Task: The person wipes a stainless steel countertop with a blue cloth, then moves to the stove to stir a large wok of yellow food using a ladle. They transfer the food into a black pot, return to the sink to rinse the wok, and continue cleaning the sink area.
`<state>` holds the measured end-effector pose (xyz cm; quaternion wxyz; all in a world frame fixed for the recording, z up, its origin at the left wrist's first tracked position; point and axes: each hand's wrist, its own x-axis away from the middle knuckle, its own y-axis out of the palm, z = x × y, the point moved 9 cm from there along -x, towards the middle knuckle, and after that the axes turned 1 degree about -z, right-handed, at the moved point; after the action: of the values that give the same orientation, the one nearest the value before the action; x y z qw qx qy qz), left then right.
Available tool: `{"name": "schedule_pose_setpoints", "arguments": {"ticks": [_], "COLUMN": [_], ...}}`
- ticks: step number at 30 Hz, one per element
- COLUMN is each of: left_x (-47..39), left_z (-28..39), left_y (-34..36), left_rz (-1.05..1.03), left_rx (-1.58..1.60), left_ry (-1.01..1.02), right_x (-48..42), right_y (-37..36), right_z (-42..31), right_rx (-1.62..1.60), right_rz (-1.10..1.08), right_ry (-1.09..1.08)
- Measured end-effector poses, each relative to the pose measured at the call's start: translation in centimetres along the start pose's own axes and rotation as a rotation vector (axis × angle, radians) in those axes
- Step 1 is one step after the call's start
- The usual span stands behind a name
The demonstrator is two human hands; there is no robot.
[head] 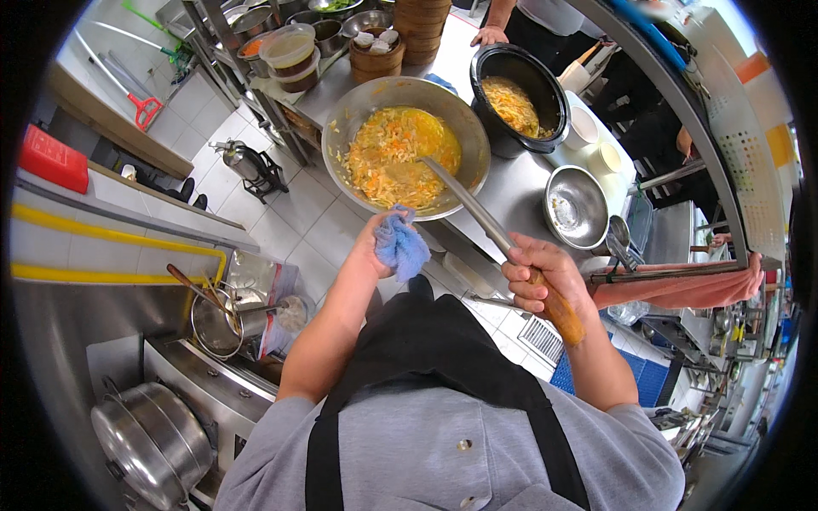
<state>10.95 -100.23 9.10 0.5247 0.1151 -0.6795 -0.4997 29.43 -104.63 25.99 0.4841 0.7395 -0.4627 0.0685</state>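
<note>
A wide steel bowl (471, 121) on the steel table holds shredded vegetables in yellow liquid (399, 160). My right hand (543, 274) is closed around the wooden handle (562, 313) of a long metal utensil (470, 204). Its far end dips into the food, so its head is hidden. At the bowl's near rim, my left hand (374, 246) grips a crumpled blue cloth (402, 246). Beyond the bowl to the right, a black pot (482, 67) contains a similar vegetable mixture (511, 105).
Bamboo steamers (376, 62) and stacked plastic tubs (291, 48) stand behind the bowl. A perforated steel bowl (575, 207) sits at the right. Another person's hand (491, 35) rests on the table near the black pot. A lidded steel pot (153, 441) is at lower left.
</note>
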Motion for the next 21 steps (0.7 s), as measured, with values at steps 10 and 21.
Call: {"name": "schedule_pose_setpoints", "arguments": {"ticks": [10, 21], "left_x": [-0.4, -0.8], "left_z": [0.6, 0.4], "left_y": [0.0, -0.7], "left_rz": [-0.042, -0.060], "left_rx": [0.052, -0.022], "left_ry": [0.042, -0.023], "right_x": [5.6, 6.5], "right_y": [2.6, -3.3], "right_z": [-6.9, -14.8], "right_rx": [-0.255, 0.451], "right_rz": [-0.148, 0.533], "right_ry": [-0.143, -0.460]}}
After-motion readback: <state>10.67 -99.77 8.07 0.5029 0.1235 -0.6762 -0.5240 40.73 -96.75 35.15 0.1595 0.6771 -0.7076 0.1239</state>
